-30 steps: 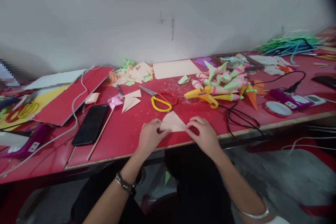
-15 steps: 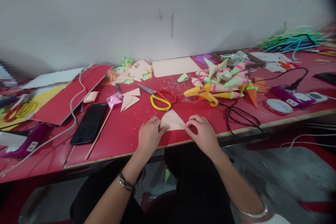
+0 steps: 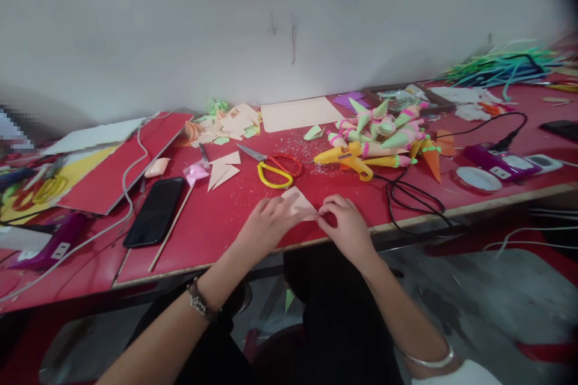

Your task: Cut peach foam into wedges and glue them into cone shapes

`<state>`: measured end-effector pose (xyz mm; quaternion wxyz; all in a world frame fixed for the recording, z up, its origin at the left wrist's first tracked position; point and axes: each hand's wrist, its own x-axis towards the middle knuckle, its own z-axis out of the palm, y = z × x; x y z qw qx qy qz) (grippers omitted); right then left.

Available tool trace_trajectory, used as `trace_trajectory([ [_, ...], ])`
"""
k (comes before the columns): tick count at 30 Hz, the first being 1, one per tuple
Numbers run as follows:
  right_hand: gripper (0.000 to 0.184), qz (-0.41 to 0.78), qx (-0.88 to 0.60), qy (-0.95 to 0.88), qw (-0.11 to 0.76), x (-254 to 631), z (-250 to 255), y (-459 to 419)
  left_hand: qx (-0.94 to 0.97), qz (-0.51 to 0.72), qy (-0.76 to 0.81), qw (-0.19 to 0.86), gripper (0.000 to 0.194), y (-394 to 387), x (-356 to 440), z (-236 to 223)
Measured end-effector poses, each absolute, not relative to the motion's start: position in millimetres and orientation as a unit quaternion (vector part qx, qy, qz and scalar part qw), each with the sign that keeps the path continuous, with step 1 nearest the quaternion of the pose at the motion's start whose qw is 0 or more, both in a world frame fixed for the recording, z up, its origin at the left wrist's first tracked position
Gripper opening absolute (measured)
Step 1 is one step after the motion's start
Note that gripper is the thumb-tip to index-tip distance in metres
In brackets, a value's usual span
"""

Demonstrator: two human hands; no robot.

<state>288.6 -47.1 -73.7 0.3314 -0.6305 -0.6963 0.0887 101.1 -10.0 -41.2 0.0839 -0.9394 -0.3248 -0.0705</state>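
Note:
A small cream-coloured piece of paper (image 3: 296, 197) lies at the front edge of the red table. My left hand (image 3: 264, 225) reaches across it, fingers stretched out over its surface, covering its left part. At the paper's right corner, my right hand (image 3: 347, 225) pinches the edge between thumb and fingers. Just behind the paper rest scissors (image 3: 276, 178) with yellow and red handles. A yellow glue gun (image 3: 345, 159) lies to the right of them. Cut cream paper pieces (image 3: 224, 173) are left of the scissors.
Small green and pink paper cones (image 3: 383, 126) are piled behind the glue gun. A black cable (image 3: 418, 195) coils near the right edge. To the left are a phone (image 3: 154, 212), a wooden stick (image 3: 170, 230) and a red board (image 3: 126, 162). A cream sheet (image 3: 300, 114) lies by the wall.
My left hand has moved right across the paper, from its left corner toward the right one. My right hand stays at the right corner.

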Motion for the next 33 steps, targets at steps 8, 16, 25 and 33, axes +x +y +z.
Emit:
trace_trajectory([
  [8,0.010,0.091,-0.643,-0.689,0.322,287.6,-70.6,-47.8,-0.976,0.019,-0.201,0.082,0.055,-8.3,93.9,-36.3],
  [16,0.009,0.088,-0.642,-0.690,0.321,287.5,-71.5,-48.6,-0.960,0.081,-0.234,0.128,0.056,-13.1,57.7,-32.7],
  [25,0.017,0.116,-0.627,-0.698,0.326,303.7,-70.9,-47.6,-0.957,0.098,-0.267,0.064,0.060,-11.2,39.1,-34.3],
  [33,0.039,0.121,-0.479,-0.839,0.228,296.2,-58.1,-62.8,-0.962,0.008,-0.272,0.001,0.048,-6.3,40.6,-37.4],
])
